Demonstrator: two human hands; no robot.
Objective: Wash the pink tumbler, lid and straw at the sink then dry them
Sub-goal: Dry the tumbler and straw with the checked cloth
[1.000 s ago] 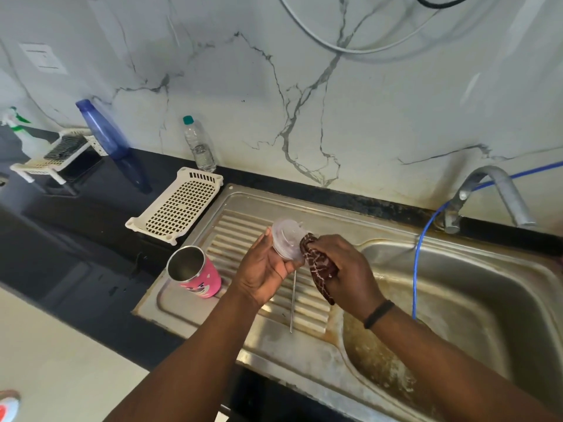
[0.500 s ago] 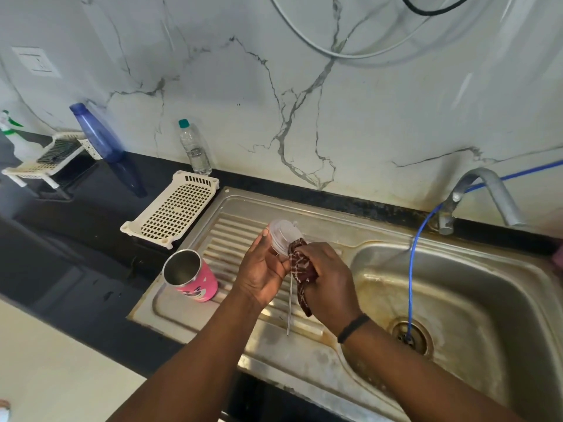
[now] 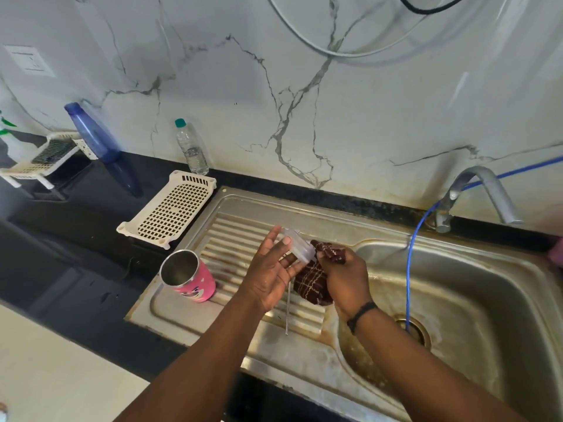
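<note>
The clear plastic lid (image 3: 298, 245) is held above the drainboard, tilted and nearly edge-on. My left hand (image 3: 269, 272) holds it palm up, thumb on top and fingers beneath. My right hand (image 3: 344, 277) grips a bunched brown checked cloth (image 3: 310, 283) that touches the lid's right edge and hangs below it. The pink tumbler (image 3: 192, 277) stands upright and open on the drainboard, left of my hands. The thin metal straw (image 3: 288, 312) lies on the drainboard ridges beneath my hands, its upper part hidden.
The steel sink (image 3: 457, 300) has its basin on the right, with a blue hose (image 3: 409, 263) running into the drain and a tap (image 3: 481, 193) behind. A white perforated tray (image 3: 170, 208), a clear water bottle (image 3: 192, 147) and a blue bottle (image 3: 94, 132) stand on the black counter.
My left hand has turned palm up and the lid has tipped from facing me to nearly edge-on. The cloth in my right hand has slid off the lid's face to its right edge.
</note>
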